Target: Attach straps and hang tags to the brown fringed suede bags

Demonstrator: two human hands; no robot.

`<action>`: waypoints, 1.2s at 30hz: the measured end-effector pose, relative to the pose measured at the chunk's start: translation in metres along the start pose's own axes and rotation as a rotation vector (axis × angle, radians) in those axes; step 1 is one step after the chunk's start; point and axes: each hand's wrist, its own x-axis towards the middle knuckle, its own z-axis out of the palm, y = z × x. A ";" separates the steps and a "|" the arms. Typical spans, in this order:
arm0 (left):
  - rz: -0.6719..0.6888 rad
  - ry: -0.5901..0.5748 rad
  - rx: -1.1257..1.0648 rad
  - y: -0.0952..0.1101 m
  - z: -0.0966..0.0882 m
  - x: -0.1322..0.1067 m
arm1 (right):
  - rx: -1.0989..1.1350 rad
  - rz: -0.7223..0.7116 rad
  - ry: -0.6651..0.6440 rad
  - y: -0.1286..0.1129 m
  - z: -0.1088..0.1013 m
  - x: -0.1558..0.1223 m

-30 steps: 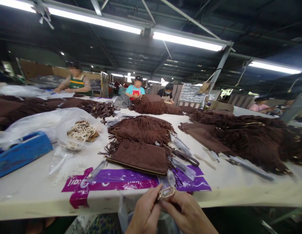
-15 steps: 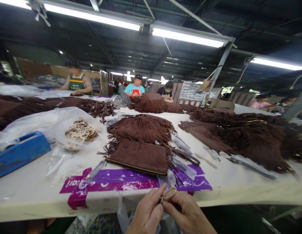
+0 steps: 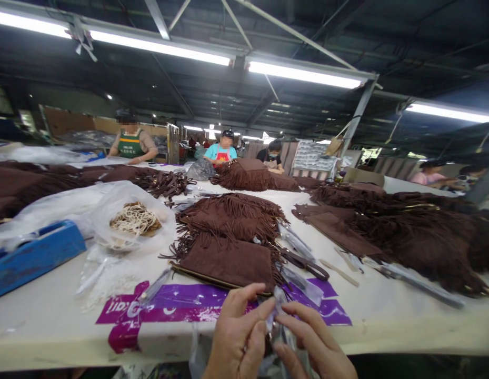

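My left hand [image 3: 237, 337] and my right hand [image 3: 313, 342] meet at the near table edge, both pinching a small clear plastic sleeve [image 3: 279, 316] that stands up between the fingertips. What is inside the sleeve is hidden. Just beyond my hands lies a brown suede fringed pouch [image 3: 228, 260] on purple tape [image 3: 181, 302] stuck to the white table [image 3: 50, 321].
More brown fringed pieces [image 3: 418, 231] are piled right and at the back. A blue tape dispenser [image 3: 33, 258] and a clear bag of cream cords [image 3: 134, 218] sit left. Scissors [image 3: 303, 260] lie right of the pouch. Other people [image 3: 130, 143] work at the far side.
A gold metal ring was pinched between my fingertips earlier; now it is out of sight and a clear plastic sleeve is between them. My hands rose slightly toward the table edge.
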 end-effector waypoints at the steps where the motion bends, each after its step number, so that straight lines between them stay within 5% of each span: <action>1: 0.057 -0.007 0.029 0.007 -0.003 0.008 | 0.000 -0.063 -0.034 -0.006 0.001 0.005; 4: 0.148 -0.025 0.057 0.030 -0.010 0.035 | 0.041 -0.140 -0.086 -0.021 0.004 0.023; 7: 0.168 -0.026 0.048 0.047 -0.018 0.062 | 0.051 -0.141 -0.005 -0.027 0.000 0.039; 11: 0.229 -0.124 0.008 0.049 -0.033 0.086 | -0.005 -0.235 -0.009 -0.025 -0.022 0.057; 15: 0.169 -0.422 0.210 0.000 -0.053 0.088 | -0.046 -0.182 -0.035 -0.016 -0.050 0.064; 20: 0.072 -0.577 0.707 -0.096 -0.068 0.072 | 0.276 0.182 -0.057 0.009 -0.067 0.061; 23: 0.086 -0.622 0.720 -0.118 -0.071 0.076 | 0.526 0.454 -0.351 0.014 -0.055 0.063; 27: 0.043 -0.547 0.706 -0.111 -0.071 0.099 | 0.596 0.573 -0.731 0.013 -0.017 0.069; 31: 0.060 -0.504 0.678 -0.107 -0.073 0.115 | 0.577 0.621 -0.726 0.025 0.022 0.066; 36: 0.143 -0.449 0.749 -0.100 -0.073 0.104 | 0.735 0.717 -0.471 0.043 0.043 0.056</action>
